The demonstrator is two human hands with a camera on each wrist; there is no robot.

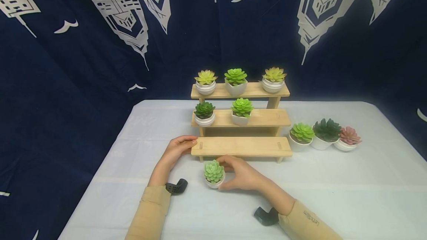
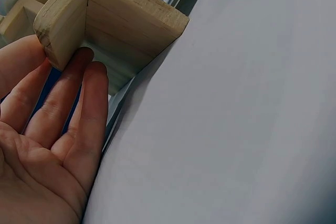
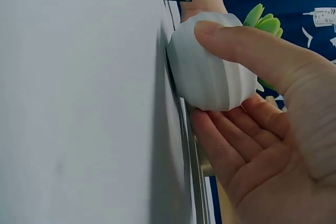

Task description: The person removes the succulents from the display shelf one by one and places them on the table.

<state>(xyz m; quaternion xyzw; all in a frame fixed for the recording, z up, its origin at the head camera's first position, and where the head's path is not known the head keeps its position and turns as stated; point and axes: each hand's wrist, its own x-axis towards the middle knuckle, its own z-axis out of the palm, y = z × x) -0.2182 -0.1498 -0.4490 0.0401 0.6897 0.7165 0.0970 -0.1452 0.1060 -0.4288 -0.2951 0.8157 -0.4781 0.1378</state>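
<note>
Pale-green potted succulent (image 1: 214, 172), one of nine, is at seven o'clock of the three-tier stand (image 1: 241, 146), pinched between the right hand's (image 1: 242, 175) half-open fingers. The left hand's (image 1: 176, 151) fingers, curled, grip the stand at eight o'clock. Three plants (image 1: 235, 77) sit on top, two plants (image 1: 205, 110) mid-tier, three plants (image 1: 326, 132) on the desk (image 1: 350, 188) at three o'clock.

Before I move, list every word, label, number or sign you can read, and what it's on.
Right sleeve: one short line of dark lettering, too small to read surely.
Cloth: faint marks at the far left, too vague to read.
Pots, shelf, curtain: no readable text.
</note>
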